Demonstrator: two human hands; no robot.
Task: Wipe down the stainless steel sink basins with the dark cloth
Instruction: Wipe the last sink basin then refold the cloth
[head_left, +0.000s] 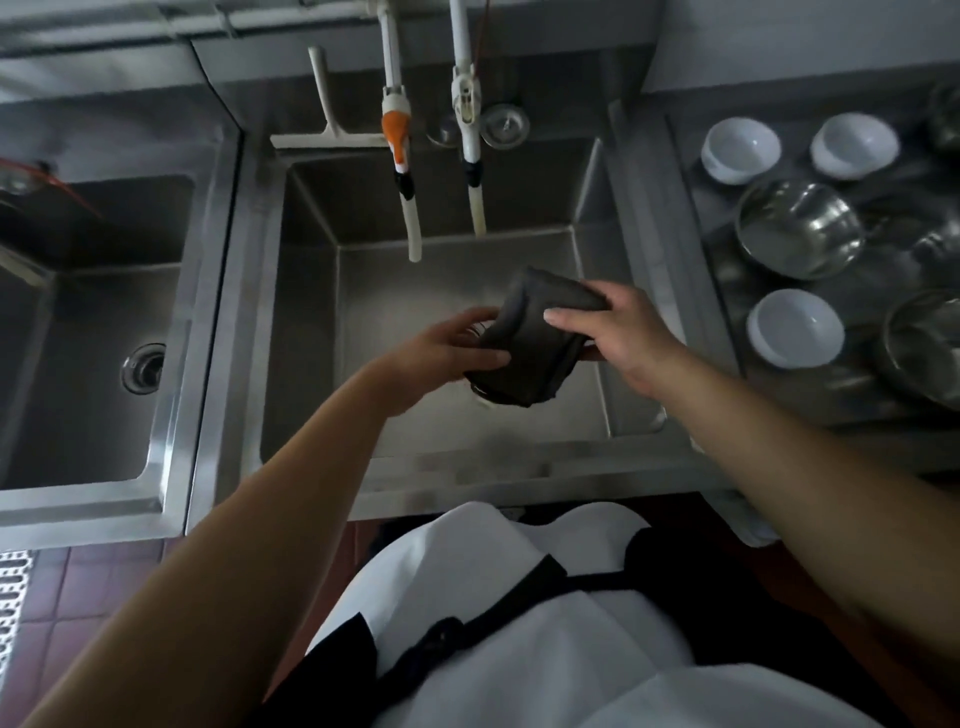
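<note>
Both hands hold the folded dark cloth (524, 343) above the middle sink basin (415, 322): the left hand (452, 348) pinches its near edge between thumb and fingers, and the right hand (618, 332) grips the far side, thumb on top. White bowls (795, 327) and steel bowls (800, 228) stand on the drainboard (727, 270) to the right, another basin (98, 322) lies left.

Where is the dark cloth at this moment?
In the head view, the dark cloth is held over the middle sink basin, between left hand and right hand.
</note>
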